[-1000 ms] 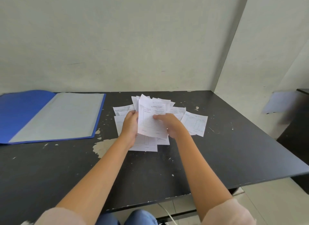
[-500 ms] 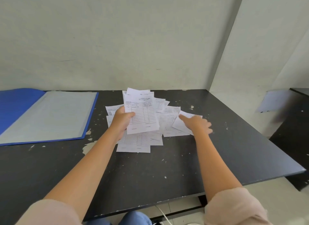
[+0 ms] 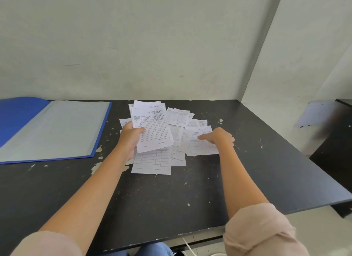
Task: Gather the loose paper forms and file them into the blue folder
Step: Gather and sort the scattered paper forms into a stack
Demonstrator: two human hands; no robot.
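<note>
My left hand (image 3: 131, 136) holds a small stack of white printed forms (image 3: 152, 126) tilted up above the table. Beneath and to the right, several loose forms (image 3: 178, 141) lie scattered and overlapping on the black table (image 3: 171, 194). My right hand (image 3: 219, 136) rests palm down on the rightmost loose form (image 3: 202, 148), fingers pointing left and pressing on it. The blue folder (image 3: 55, 130) lies open at the far left, its pale inner sheet facing up, apart from both hands.
A pale wall stands right behind the table. The tabletop shows chipped patches (image 3: 97, 167) near my left forearm. The table's right edge drops off beside a second dark surface (image 3: 335, 134) with a grey paper hanging on it (image 3: 316, 114). A white cable (image 3: 188, 245) lies below the front edge.
My right hand let go of the held stack, swung right and came down on the rightmost loose form. The left hand kept the stack and raised it slightly.
</note>
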